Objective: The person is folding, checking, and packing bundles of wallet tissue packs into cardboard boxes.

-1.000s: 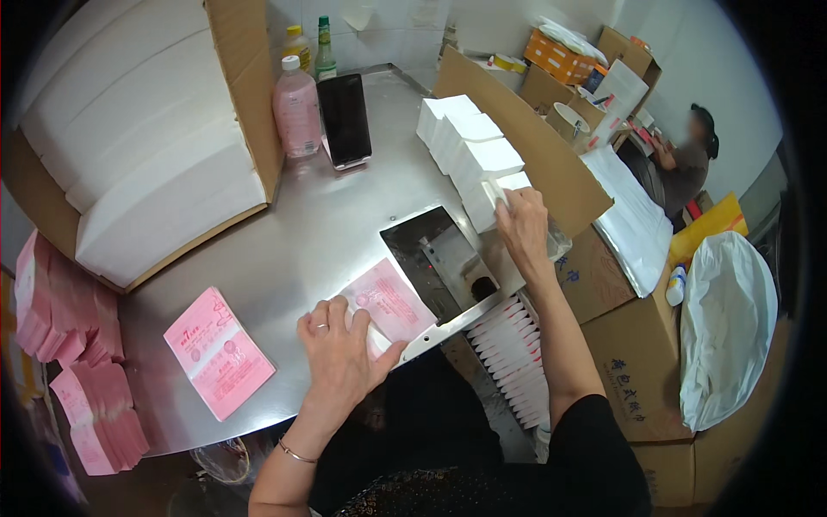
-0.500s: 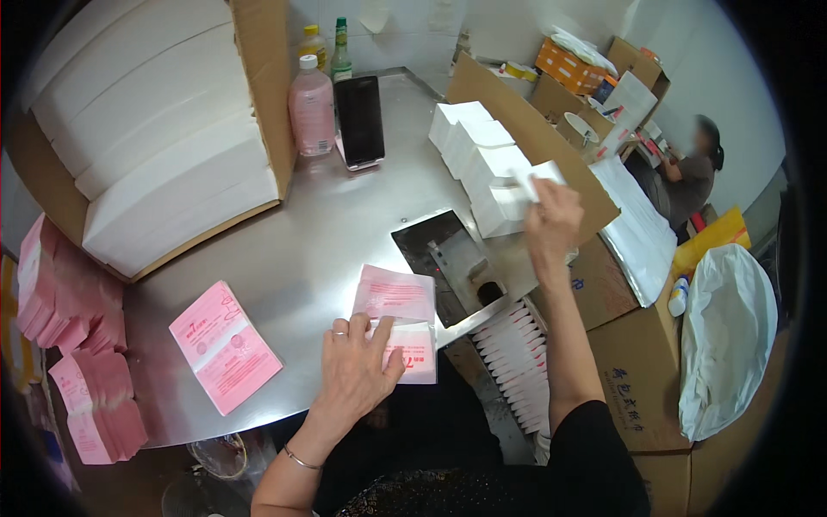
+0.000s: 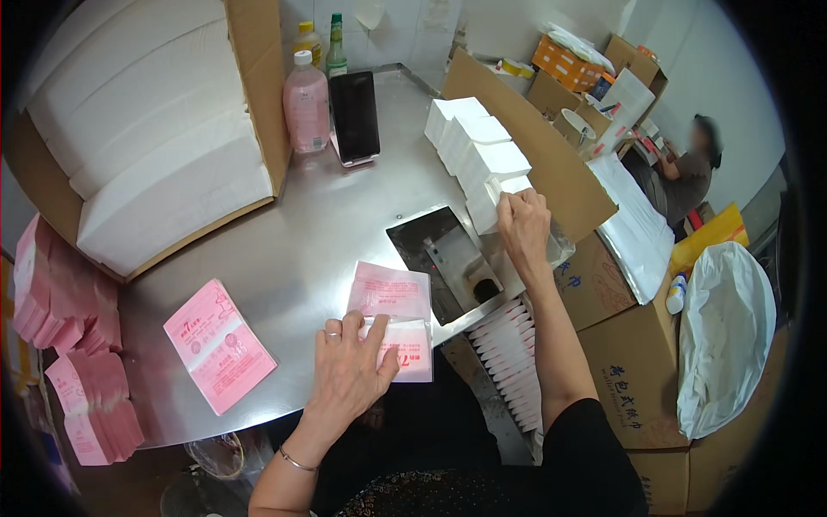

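My left hand [image 3: 351, 366] lies with its fingers spread over a pink printed plastic wrapper [image 3: 389, 297] at the near table edge. White folded tissue [image 3: 401, 325] shows between the printed parts under the fingertips. On the right, my right hand [image 3: 524, 226] is closed, its fingertips pinching the near end of a row of white folded tissue stacks [image 3: 478, 155]. How many tissues it grips is hidden by the fingers. Left of my left hand lies a flat pile of pink wrappers [image 3: 221, 345].
An opening [image 3: 444, 263] is cut in the steel table [image 3: 301, 233]. Finished-looking packets [image 3: 504, 358] line up below it. A carton of white tissues [image 3: 258, 103] stands left; bottles [image 3: 307, 108] and a phone [image 3: 355, 116] stand behind. Pink bundles [image 3: 69, 293] are far left. A person [image 3: 689, 168] sits far right.
My right hand has lowered from holding up a white tissue piece, and its fingers are now against the near end of the tissue row. My left hand stays on the wrapper.
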The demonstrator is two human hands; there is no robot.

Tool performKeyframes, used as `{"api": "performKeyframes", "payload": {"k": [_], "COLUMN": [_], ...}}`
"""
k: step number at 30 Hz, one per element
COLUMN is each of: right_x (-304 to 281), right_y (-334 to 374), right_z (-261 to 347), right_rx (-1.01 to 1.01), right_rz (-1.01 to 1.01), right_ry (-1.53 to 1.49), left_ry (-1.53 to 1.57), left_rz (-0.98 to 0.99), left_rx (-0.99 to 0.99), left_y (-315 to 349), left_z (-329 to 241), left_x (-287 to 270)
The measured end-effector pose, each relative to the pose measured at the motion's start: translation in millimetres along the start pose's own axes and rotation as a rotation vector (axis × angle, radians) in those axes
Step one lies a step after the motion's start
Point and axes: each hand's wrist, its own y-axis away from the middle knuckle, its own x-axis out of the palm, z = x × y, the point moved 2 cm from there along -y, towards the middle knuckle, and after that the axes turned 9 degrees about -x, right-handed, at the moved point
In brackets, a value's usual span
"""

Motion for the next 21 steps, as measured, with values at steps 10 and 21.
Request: {"api": "performKeyframes", "payload": {"k": [10, 21], "right_x": [-21.8, 54.4], "right_y": [57.5, 61.7], "right_z": [95.0, 142.1], "right_rx": [-0.565, -0.372], "right_rz": [-0.127, 0.446], "right_ry": [-0.388, -0.342], "left_ry": [0.134, 0.168], "left_rz": [0.081, 0.137], "left_rx": [-0.027, -0.174], "left_y": [3.1, -1.9], "left_z": [13.0, 11.9], "left_x": [-5.4, -37.8]}}
